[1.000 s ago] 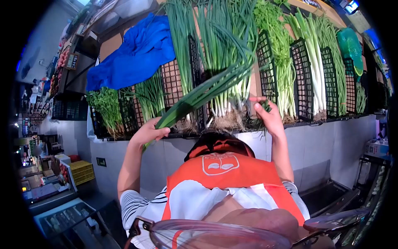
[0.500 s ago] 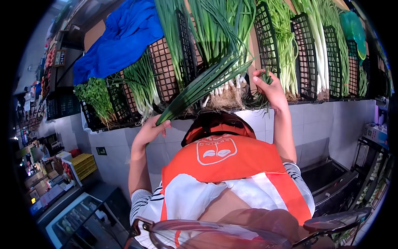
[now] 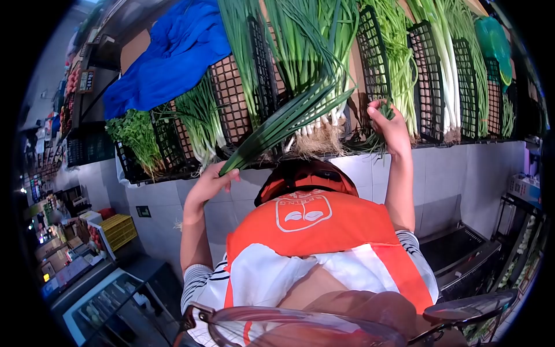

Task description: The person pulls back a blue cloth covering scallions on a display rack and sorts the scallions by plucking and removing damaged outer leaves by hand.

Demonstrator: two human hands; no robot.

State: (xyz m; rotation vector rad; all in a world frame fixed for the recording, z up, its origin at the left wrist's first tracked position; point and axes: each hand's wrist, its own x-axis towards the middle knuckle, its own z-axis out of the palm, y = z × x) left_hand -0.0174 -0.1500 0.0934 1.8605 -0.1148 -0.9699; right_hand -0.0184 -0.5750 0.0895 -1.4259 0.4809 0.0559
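Observation:
My left hand (image 3: 211, 184) is closed around a bunch of scallions (image 3: 263, 136) at its lower left end; the long green leaves slant up to the right across the display. My right hand (image 3: 394, 128) is closed on a small tuft of green leaves (image 3: 386, 110), with loose bits hanging below it. Between my hands, a thick bundle of scallions (image 3: 318, 139) stands with white stems and tangled roots toward me. Several loose green leaves (image 3: 370, 141) lie at the shelf edge by my right hand.
Black plastic grid dividers (image 3: 428, 81) separate rows of greens. A blue cloth (image 3: 167, 58) covers part of the left side. Leafy herbs (image 3: 136, 139) lie beneath it, and leeks (image 3: 450, 87) stand at right. A grey tiled wall (image 3: 439, 173) drops below the shelf edge.
My right hand has moved slightly right and down with the green tuft, away from the scallion bundle. My left hand keeps its hold on the scallions, nearly unmoved.

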